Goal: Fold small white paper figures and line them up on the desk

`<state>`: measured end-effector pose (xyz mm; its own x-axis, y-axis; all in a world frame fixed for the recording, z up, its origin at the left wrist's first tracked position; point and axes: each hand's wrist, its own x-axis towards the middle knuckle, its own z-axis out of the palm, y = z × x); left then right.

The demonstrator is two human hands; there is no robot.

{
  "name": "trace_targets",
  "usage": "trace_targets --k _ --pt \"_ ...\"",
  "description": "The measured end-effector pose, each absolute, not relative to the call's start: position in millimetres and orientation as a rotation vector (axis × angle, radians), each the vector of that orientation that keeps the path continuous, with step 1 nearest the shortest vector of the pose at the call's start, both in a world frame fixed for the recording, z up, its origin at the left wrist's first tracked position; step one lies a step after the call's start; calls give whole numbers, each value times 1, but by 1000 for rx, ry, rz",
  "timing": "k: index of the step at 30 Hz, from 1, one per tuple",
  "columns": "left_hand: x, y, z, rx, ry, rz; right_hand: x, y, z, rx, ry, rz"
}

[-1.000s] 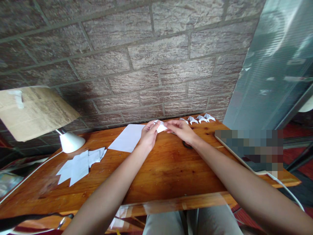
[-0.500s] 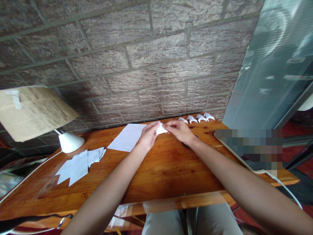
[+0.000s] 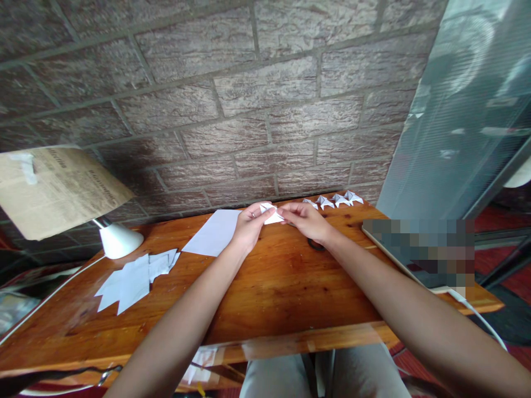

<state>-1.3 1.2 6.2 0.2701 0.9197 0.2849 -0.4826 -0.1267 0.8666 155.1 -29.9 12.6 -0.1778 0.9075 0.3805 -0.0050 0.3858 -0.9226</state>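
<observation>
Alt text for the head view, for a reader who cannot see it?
The left hand and right hand pinch a small folded paper between them at a wooden table by a brick wall. A white sheet and a paper pile lie to the left; a row of folded pieces lines the far edge.

Paper sheet point(image 3: 213, 232) lies left of folded pieces point(image 3: 334, 200) on table point(image 3: 269, 287).

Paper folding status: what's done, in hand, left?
Done: a row of small folded pieces by the wall. In hand: left hand and right hand pinch a partly folded piece. Left, likely: the flat sheet and the pile of cut papers.
</observation>
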Motion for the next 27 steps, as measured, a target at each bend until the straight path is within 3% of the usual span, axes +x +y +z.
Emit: trace_targets --k 9,27 --pt "-3 1 5 1185 500 1280 152 -32 14 -907 -1531 889" --pt "1 -2 7 1015 525 1240 153 -29 9 -903 -1565 961"
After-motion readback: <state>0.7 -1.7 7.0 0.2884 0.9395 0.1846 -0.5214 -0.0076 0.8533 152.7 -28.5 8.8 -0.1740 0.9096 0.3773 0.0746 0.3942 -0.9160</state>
